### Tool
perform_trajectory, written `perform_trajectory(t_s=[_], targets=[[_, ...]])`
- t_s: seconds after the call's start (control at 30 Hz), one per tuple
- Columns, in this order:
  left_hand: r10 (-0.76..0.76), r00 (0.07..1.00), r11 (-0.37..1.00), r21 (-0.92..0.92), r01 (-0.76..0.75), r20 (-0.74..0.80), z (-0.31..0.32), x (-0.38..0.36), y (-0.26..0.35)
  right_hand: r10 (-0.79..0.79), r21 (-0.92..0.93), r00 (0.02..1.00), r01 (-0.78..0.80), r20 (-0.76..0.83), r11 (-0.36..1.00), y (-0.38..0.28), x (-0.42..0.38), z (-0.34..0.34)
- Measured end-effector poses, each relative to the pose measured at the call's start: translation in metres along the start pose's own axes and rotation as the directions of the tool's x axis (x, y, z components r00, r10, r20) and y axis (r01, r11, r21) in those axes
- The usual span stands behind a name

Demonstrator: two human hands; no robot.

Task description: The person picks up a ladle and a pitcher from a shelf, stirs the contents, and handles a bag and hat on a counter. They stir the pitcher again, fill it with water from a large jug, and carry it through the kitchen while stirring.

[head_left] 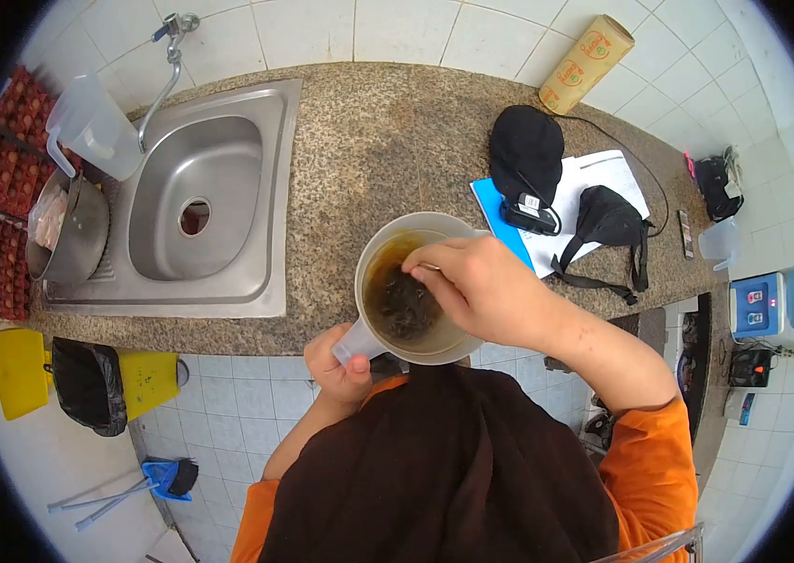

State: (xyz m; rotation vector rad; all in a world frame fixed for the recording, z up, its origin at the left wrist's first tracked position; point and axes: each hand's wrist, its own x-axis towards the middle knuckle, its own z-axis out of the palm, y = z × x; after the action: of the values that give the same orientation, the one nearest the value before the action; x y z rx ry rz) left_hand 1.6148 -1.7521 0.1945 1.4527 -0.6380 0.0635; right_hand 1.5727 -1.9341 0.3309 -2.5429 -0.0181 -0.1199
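Note:
In the head view a translucent plastic jug is held at the counter's front edge, its mouth facing up. My left hand is closed around the jug's handle. Over the jug's rim, my right hand pinches a thin metal utensil; its lower end is hidden inside the jug, so its kind cannot be told. Dark brown contents lie in the bottom, and a yellowish-brown film coats the inner wall.
At left are a steel sink, a clear pitcher, a metal pot and stacked egg trays. At right lie a black cap, papers and a wrapped roll. A yellow bin stands below.

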Motion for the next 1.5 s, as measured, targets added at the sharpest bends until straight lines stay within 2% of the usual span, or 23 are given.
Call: perform_trajectory(t_s=[0.07, 0.1, 0.17, 0.2, 0.27, 0.3, 0.37, 0.4, 0.43, 0.5, 0.63, 0.73, 0.8, 0.83, 0.9, 1.03, 1.1, 1.13, 1.2, 1.23, 1.3, 1.43, 1.5], targets=[[-0.001, 1.0, 1.0, -0.013, 0.001, 0.001, 0.0, 0.002, 0.0, -0.115, 0.142, 0.993, 0.108, 0.038, 0.984, -0.001, 0.004, 0.001], [0.005, 1.0, 1.0, 0.002, -0.005, -0.023, 0.001, 0.003, 0.001, -0.118, 0.143, 0.992, 0.111, 0.037, 0.983, -0.001, 0.004, -0.001], [0.015, 0.999, 1.0, 0.02, -0.014, -0.051, -0.001, 0.006, -0.001, -0.052, 0.114, 0.98, 0.031, 0.193, 0.993, 0.001, 0.001, -0.008], [0.005, 0.999, 1.0, -0.018, -0.006, -0.036, -0.003, 0.007, -0.003, -0.059, 0.114, 0.98, 0.038, 0.192, 0.993, 0.001, 0.002, -0.012], [0.005, 1.0, 0.999, -0.053, -0.007, -0.028, -0.003, 0.009, -0.005, 0.116, -0.003, 0.977, -0.117, 0.177, 0.993, 0.001, 0.004, -0.02], [0.0, 1.0, 0.998, -0.069, -0.001, -0.017, -0.003, 0.009, -0.006, 0.108, -0.005, 0.979, -0.109, 0.172, 0.994, 0.004, 0.005, -0.015], [0.008, 1.0, 0.996, -0.085, -0.008, -0.005, -0.002, 0.01, -0.007, -0.054, 0.088, 0.998, 0.052, 0.017, 0.995, 0.011, 0.008, -0.002], [0.004, 1.0, 0.996, -0.087, -0.005, -0.017, -0.001, 0.01, -0.007, -0.153, 0.102, 0.988, 0.15, 0.015, 0.983, 0.008, 0.008, -0.003], [-0.001, 1.0, 0.996, -0.088, -0.001, -0.029, 0.0, 0.009, -0.007, -0.16, 0.098, 0.987, 0.158, 0.01, 0.982, 0.005, 0.006, -0.005], [0.008, 0.999, 0.995, -0.098, -0.012, -0.039, 0.0, 0.008, -0.012, -0.132, 0.151, 0.975, 0.106, 0.176, 0.983, 0.002, 0.002, -0.01], [-0.031, 0.999, 0.992, -0.125, 0.026, -0.036, 0.0, 0.007, -0.013, -0.061, 0.108, 0.984, 0.043, 0.166, 0.993, 0.017, -0.001, -0.011], [-0.065, 0.998, 0.994, -0.087, 0.064, -0.01, -0.002, 0.006, -0.013, -0.044, 0.014, 0.997, 0.043, 0.068, 0.999, 0.015, 0.001, -0.009], [-0.059, 0.998, 0.994, -0.09, 0.058, -0.008, -0.003, 0.006, -0.015, -0.205, 0.083, 0.979, 0.206, -0.02, 0.975, 0.011, -0.001, 0.0], [-0.06, 0.998, 0.994, -0.094, 0.059, -0.007, -0.003, 0.006, -0.016, -0.207, 0.083, 0.978, 0.208, -0.022, 0.975, 0.007, -0.003, -0.002], [-0.054, 0.998, 0.994, -0.095, 0.052, -0.017, -0.002, 0.007, -0.015, -0.077, 0.18, 0.984, 0.047, 0.164, 0.983, -0.003, -0.008, -0.007], [-0.056, 0.998, 0.986, -0.16, 0.049, -0.04, 0.0, 0.006, -0.016, -0.136, 0.186, 0.982, 0.111, 0.131, 0.976, 0.012, -0.009, -0.011], [-0.05, 0.998, 0.988, -0.148, 0.044, -0.04, 0.0, 0.006, -0.017, -0.01, 0.039, 0.997, 0.008, 0.076, 0.999, 0.008, -0.007, -0.014], [-0.045, 0.998, 0.99, -0.136, 0.039, -0.042, 0.0, 0.007, -0.018, -0.009, 0.038, 0.997, 0.006, 0.074, 0.999, 0.009, -0.005, -0.01], [-0.039, 0.999, 0.993, -0.116, 0.035, -0.032, -0.001, 0.007, -0.017, -0.224, 0.052, 0.974, 0.225, -0.016, 0.973, 0.01, -0.002, 0.0], [-0.034, 0.999, 0.995, -0.095, 0.032, -0.025, -0.002, 0.008, -0.016, -0.223, 0.053, 0.975, 0.224, -0.016, 0.973, 0.008, -0.003, -0.001], [-0.045, 0.998, 0.994, -0.105, 0.04, -0.038, 0.0, 0.008, -0.013, -0.156, 0.14, 0.976, 0.135, 0.152, 0.981, 0.0, -0.006, -0.006], [-0.042, 0.999, 0.993, -0.112, 0.038, -0.033, -0.001, 0.007, -0.017, -0.119, 0.043, 0.977, 0.113, 0.175, 0.993, 0.017, -0.004, -0.01], [-0.041, 0.998, 0.993, -0.112, 0.037, -0.037, -0.001, 0.006, -0.02, -0.105, -0.023, 0.992, 0.107, 0.069, 0.994, 0.018, -0.003, -0.01]])
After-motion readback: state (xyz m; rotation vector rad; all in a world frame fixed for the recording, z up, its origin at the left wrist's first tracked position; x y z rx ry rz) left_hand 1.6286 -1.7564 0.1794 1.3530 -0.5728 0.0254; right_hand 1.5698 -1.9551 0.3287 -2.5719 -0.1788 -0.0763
